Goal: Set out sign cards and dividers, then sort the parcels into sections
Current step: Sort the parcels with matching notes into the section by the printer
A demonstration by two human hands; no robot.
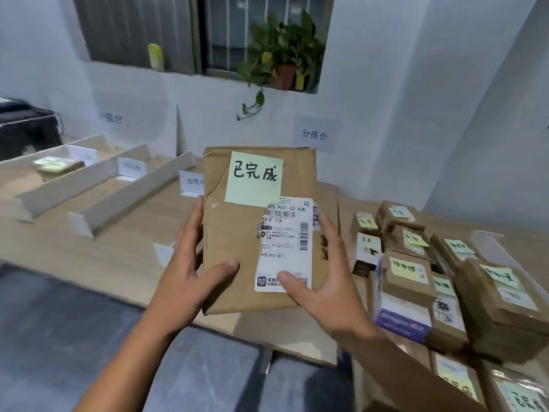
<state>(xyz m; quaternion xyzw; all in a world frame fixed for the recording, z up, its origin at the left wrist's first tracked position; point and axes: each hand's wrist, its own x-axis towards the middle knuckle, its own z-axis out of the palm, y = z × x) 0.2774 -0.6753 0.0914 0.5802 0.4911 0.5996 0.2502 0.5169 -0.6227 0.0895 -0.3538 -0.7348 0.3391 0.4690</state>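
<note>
We hold a brown parcel (237, 239) up in front of us, above the worktop (124, 251). Our left hand (184, 281) grips its left side and our right hand (323, 289) grips its right side. Our fingers (196, 221) are clamped on it, with both thumbs on the front. A green note (254, 178) and a white label (283, 245) are stuck on it. To the left stand cardboard dividers (139, 188) with white sign cards (132, 168) between them. To the right lies a pile of parcels (445, 278).
</note>
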